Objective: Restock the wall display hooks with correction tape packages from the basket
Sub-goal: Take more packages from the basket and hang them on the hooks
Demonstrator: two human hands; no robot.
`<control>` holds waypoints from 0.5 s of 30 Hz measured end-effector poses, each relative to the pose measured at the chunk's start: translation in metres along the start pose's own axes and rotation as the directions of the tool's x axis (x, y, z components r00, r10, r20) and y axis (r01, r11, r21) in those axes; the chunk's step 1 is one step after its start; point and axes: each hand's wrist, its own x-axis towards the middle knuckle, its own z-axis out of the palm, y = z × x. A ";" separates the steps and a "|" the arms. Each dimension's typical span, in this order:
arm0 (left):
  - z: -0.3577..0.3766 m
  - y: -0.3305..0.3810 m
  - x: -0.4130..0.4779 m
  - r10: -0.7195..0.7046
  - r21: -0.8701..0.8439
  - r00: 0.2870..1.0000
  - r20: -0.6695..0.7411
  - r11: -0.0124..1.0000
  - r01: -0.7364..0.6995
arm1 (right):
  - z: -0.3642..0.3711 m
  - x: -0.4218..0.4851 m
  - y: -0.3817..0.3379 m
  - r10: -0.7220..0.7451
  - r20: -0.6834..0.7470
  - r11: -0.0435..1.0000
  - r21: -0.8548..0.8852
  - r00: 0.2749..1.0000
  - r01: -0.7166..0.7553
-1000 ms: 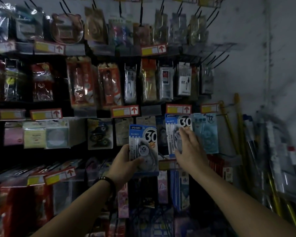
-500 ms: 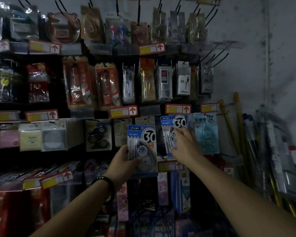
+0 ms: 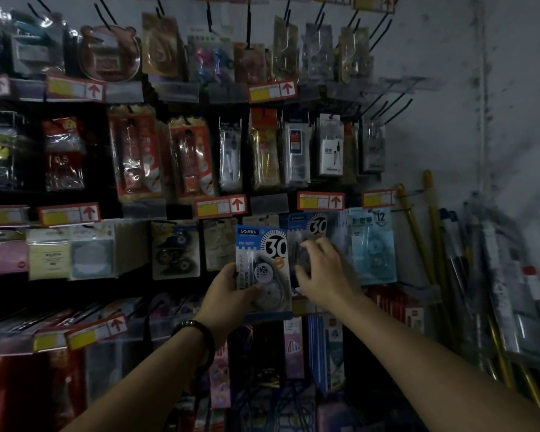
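My left hand point(image 3: 231, 294) grips a blue correction tape package point(image 3: 264, 254) marked "30" by its lower left side, held up in front of the wall display. Just to the right, a second "30" package point(image 3: 309, 227) hangs against the display; my right hand point(image 3: 325, 272) covers its lower half with curled fingers around it, blurred by motion. A light-blue "12" correction tape package point(image 3: 373, 247) hangs on the hook to the right. The basket is out of view.
Rows of packaged stationery hang on black hooks point(image 3: 390, 110) above red-and-yellow price tags point(image 3: 220, 205). Notepads point(image 3: 69, 254) sit at the left. Long yellow-handled poles point(image 3: 430, 244) and wrapped tools lean in the right corner against the grey wall.
My right hand slid down the hanging "30" package and its fingers curled. The package in my left hand stayed almost in place.
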 end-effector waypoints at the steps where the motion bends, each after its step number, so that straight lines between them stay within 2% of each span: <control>1: 0.003 0.000 0.001 0.003 0.006 1.000 -0.003 1.000 -0.003 | -0.002 -0.008 -0.002 -0.066 -0.022 0.997 0.040 0.998 0.067; 4: 0.014 0.001 0.000 0.030 0.019 0.999 0.023 0.999 -0.030 | -0.005 -0.033 -0.002 -0.280 -0.059 0.957 0.067 0.958 0.284; 6: 0.023 0.000 0.000 0.052 0.014 0.998 0.041 0.999 -0.052 | -0.003 -0.044 0.002 -0.360 -0.046 0.930 0.062 0.932 0.362; 8: 0.031 -0.001 -0.003 0.076 0.004 0.996 0.055 0.997 -0.077 | -0.002 -0.051 0.003 -0.368 -0.032 0.926 0.079 0.929 0.369; 11: 0.040 0.001 -0.007 0.100 0.037 0.991 0.084 0.994 -0.104 | -0.001 -0.053 0.006 -0.299 -0.050 0.944 0.129 0.953 0.303; 15: 0.038 0.001 -0.003 0.052 0.151 0.996 0.068 0.987 -0.061 | 0.001 -0.052 0.017 -0.264 -0.042 0.957 0.117 0.964 0.267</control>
